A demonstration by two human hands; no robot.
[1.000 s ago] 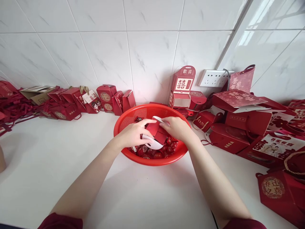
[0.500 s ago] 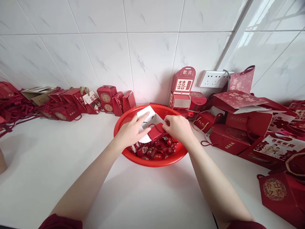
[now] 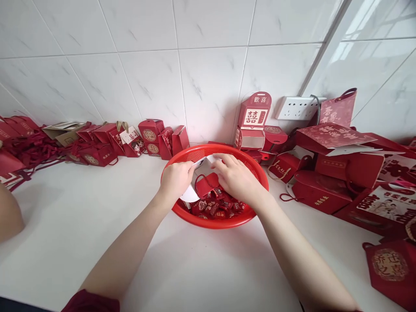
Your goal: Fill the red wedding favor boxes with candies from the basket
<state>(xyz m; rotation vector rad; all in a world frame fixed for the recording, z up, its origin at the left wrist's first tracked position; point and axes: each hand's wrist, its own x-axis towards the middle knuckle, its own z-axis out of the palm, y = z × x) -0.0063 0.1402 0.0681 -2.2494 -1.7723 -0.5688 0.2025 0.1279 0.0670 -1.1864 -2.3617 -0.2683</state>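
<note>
A partly unfolded red gift box, white on the inside, is held over a red plastic basket. Its red flap carries a dark red cord loop and faces up. My left hand grips the box's left side, thumb along the white inner face. On the right, my right hand has its fingers bent over the box's far right edge; its fingertips are partly hidden. Below the box, red-wrapped candies fill the bottom of the basket.
Red gift boxes line the tiled wall, with dark red ribbons at far left. More boxes pile up on the right, below a white power strip. Another person's arm rests at the left edge.
My right hand has shifted from pinching near the cord and red flap to the box's far right edge. My left hand has closed further round its side. The view has turned slightly.
</note>
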